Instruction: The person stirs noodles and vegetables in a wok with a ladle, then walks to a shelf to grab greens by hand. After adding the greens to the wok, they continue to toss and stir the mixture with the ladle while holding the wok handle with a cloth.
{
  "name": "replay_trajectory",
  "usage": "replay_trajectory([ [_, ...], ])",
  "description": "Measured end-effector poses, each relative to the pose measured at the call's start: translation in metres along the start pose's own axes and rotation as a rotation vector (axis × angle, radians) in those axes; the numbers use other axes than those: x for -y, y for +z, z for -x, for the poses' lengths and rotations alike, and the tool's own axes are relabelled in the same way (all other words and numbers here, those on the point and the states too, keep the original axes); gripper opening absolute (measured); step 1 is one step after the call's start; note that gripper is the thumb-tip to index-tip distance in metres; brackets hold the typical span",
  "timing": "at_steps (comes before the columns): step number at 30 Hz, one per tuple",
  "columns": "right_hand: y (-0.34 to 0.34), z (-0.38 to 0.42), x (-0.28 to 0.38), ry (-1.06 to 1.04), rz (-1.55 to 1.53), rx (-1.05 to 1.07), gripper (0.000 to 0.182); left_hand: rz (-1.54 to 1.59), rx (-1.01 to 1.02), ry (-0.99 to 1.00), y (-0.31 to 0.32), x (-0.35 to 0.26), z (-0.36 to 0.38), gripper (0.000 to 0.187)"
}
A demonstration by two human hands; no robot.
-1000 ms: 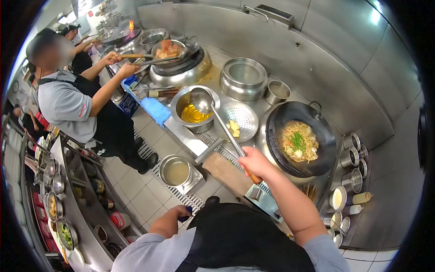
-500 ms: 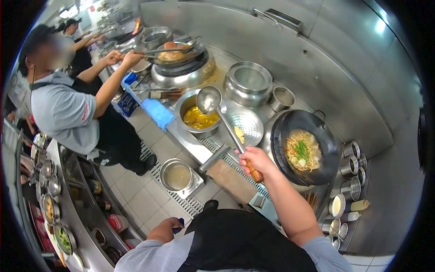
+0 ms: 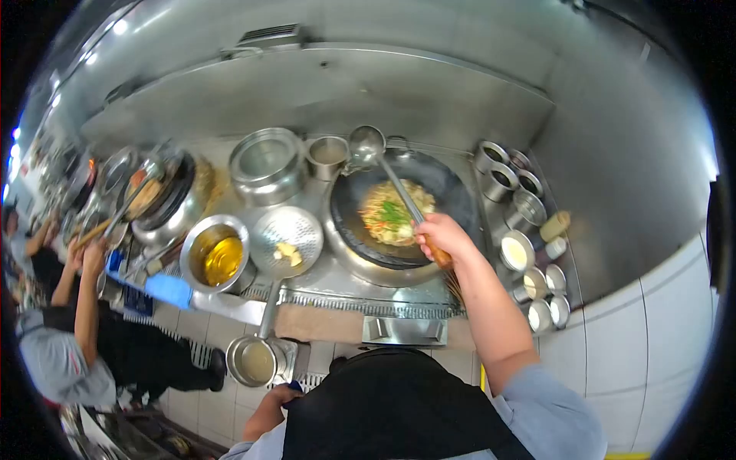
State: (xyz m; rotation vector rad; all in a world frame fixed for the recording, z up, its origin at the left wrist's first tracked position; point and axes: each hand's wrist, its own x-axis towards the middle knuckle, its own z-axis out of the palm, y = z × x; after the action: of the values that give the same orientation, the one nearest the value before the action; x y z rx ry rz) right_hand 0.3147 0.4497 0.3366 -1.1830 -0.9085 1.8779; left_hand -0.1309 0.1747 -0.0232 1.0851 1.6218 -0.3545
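My right hand [image 3: 443,236] is closed around the wooden handle of a steel ladle [image 3: 401,188]. The ladle reaches across a black wok [image 3: 452,180], its bowl above the wok's far left rim. In the wok lie noodles [image 3: 395,218] topped with chopped greens. Low by my side, my left hand [image 3: 282,395] is closed on a small dark blue thing, perhaps a cloth; most of it is hidden. Left of the wok a perforated strainer [image 3: 287,230] holds pale yellow pieces, and beyond it stands a pot of yellow oil [image 3: 222,259].
A lidded steel pot [image 3: 267,165] and a small steel pot [image 3: 328,156] stand at the back. Several seasoning containers [image 3: 517,251] line the right side. Below the counter edge sits a pot of cloudy liquid [image 3: 255,362]. A co-worker [image 3: 57,353] handles another wok at left.
The view has turned right. The ladle in my right hand has swung from over the oil pot to over the wok. My left hand stays low at my side.
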Motion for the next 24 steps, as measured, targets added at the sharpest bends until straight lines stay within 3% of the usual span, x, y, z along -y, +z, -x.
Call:
replay_trajectory([
  [2,-0.024,0.001,-0.005,-0.104,0.777,-0.436,0.021,-0.096,0.054,0.010,0.000,0.002,-0.011,0.060],
  [6,-0.072,0.076,-0.014,-0.133,0.690,-0.662,0.018,-0.201,0.105,0.013,-0.003,-0.007,-0.017,0.062],
  [9,-0.082,0.152,-0.016,-0.084,0.704,-0.698,0.010,-0.227,0.112,-0.001,-0.004,-0.014,-0.013,0.062],
  [16,-0.063,0.252,-0.010,-0.122,0.351,-0.570,0.031,-0.323,0.135,0.029,-0.006,-0.014,-0.027,0.065],
  [22,-0.042,0.270,0.014,-0.428,0.198,-0.431,0.045,-0.449,0.127,0.236,-0.023,-0.028,-0.071,0.066],
  [24,-0.041,0.267,0.019,-0.510,0.198,-0.391,0.046,-0.414,0.032,0.130,-0.030,-0.051,-0.058,0.065],
])
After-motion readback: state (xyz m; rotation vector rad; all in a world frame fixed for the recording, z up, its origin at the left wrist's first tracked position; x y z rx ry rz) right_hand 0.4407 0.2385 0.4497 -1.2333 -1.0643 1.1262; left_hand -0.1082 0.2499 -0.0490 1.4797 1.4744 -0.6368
